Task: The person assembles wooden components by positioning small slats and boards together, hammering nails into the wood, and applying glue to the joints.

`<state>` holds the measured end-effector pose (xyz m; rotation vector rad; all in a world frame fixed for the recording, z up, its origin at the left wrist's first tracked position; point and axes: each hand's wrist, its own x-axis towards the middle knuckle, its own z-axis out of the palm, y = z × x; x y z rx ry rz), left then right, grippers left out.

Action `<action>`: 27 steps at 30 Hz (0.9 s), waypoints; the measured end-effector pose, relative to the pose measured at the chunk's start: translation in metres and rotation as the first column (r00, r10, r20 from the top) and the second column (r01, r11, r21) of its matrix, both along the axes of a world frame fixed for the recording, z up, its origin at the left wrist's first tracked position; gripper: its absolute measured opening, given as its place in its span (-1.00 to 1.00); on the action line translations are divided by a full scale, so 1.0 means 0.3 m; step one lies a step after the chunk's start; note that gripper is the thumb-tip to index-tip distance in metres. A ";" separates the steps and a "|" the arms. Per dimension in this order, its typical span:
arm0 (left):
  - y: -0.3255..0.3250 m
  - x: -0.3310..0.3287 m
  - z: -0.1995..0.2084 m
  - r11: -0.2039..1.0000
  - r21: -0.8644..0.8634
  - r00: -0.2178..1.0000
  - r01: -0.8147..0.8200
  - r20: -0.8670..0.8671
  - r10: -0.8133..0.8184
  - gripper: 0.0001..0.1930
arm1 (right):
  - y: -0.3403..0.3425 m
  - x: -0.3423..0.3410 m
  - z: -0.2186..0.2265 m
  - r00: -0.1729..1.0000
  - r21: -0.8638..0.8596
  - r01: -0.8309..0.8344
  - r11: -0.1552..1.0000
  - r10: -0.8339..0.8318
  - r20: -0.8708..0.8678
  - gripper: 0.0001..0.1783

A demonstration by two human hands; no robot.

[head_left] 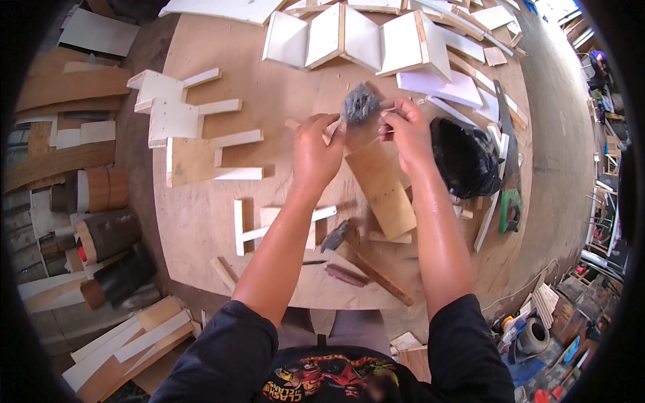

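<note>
Both my hands reach out over the worktable. Between them sits a small clear plastic bag (361,104) with dark grey contents that look like nails, though too small to be sure. My left hand (317,151) pinches the bag's near left edge with thumb and forefinger. On its other side my right hand (408,131) is closed, fingertips at the bag's right edge. Under and between my forearms lies a bare plywood piece (383,191). Nearer to me rests a hammer (366,265) with a wooden handle, beside a short reddish-brown piece (346,275).
White hinged-looking panels (342,37) stand zigzag at the back. Small white wooden assemblies (178,124) lie at left. A black plastic bag (463,161) and a green-handled handsaw (509,211) are on the right. Offcuts lie along the table's far right edge.
</note>
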<state>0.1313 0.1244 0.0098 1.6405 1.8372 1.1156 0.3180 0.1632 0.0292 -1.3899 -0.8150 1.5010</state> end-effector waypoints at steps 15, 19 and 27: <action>-0.657 -0.709 0.073 0.920 -0.271 0.948 0.282 -0.065 -0.310 -0.55 | -0.658 -0.288 0.067 0.957 0.142 0.196 0.970 -0.221 0.187 -0.76; -0.681 -0.744 0.056 0.911 -0.223 0.896 0.347 -0.207 -0.392 -0.47 | -0.812 -0.385 0.032 0.942 0.139 0.237 0.962 -0.263 0.210 -0.75; -0.704 -0.719 -0.033 0.929 -0.121 0.929 0.349 -0.085 -0.360 -0.76 | -1.032 -0.453 0.012 0.923 0.051 0.287 0.957 -0.290 0.252 -0.79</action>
